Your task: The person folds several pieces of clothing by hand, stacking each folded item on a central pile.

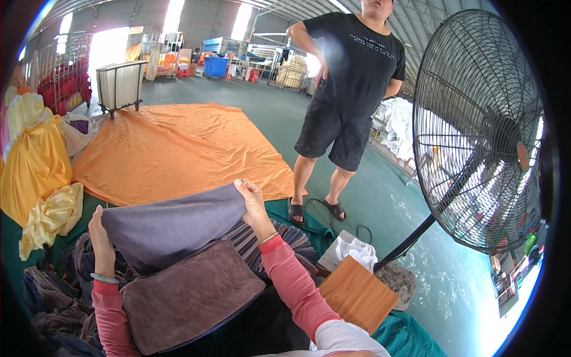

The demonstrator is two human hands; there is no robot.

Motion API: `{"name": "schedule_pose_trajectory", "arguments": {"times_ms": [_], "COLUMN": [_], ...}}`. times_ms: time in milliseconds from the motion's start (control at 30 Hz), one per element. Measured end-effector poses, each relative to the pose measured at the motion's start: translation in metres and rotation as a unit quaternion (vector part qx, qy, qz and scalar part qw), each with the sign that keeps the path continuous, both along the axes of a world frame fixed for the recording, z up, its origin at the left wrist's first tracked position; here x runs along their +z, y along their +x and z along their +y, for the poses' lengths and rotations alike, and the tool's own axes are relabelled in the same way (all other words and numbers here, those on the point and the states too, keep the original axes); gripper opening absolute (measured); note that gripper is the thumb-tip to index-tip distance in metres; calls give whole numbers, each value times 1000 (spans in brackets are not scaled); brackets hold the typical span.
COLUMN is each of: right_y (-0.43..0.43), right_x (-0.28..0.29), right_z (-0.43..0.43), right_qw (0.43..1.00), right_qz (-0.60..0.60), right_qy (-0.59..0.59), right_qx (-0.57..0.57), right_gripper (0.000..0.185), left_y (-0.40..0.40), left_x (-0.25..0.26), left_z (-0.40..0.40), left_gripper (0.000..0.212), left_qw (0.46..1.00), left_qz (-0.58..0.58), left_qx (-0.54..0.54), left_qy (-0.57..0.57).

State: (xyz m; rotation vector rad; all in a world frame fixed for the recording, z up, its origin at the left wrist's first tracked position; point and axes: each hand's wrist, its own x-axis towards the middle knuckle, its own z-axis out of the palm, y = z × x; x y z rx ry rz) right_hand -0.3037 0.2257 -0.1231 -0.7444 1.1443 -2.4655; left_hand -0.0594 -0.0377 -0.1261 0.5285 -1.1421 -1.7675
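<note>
A grey cloth (174, 223) is stretched between my two hands, its upper edge raised. My left hand (101, 243) grips the cloth's left corner, fingers pointing up. At the right corner, my right hand (253, 201) pinches the fabric between thumb and fingers. Below the raised cloth lies a brown, plush-looking cloth (192, 294), flat on a dark surface in front of me. Behind it, to the right, a row of folded grey and brown cloths (267, 241) stands packed together. Crumpled dark cloths (67, 303) are heaped at the left.
An orange sheet (192, 151) covers the floor ahead. A person (348, 80) stands beyond the folded cloths. A large black fan (479, 129) rises at right, near a wooden board (359, 294) and a white bag (357, 252). Yellow fabric (38, 169) is piled at left.
</note>
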Motion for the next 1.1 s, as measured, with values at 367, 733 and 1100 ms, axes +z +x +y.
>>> {"name": "schedule_pose_trajectory", "arguments": {"times_ms": [367, 733, 1100], "right_y": [-6, -14, -21], "right_x": [-1, -8, -12], "right_z": [9, 10, 15], "right_qw": [997, 999, 999], "right_qz": [43, 18, 17], "right_qy": [-4, -24, -24], "right_qx": [69, 20, 15], "right_gripper": [10, 11, 10], "left_y": [1, -4, -4], "left_x": [-8, -1, 3], "left_z": [-8, 8, 13], "left_gripper": [31, 34, 26], "left_qw": [994, 987, 993], "left_qz": [2, -17, 30], "left_qx": [-35, 49, 13], "left_qy": [-103, -150, -112]}}
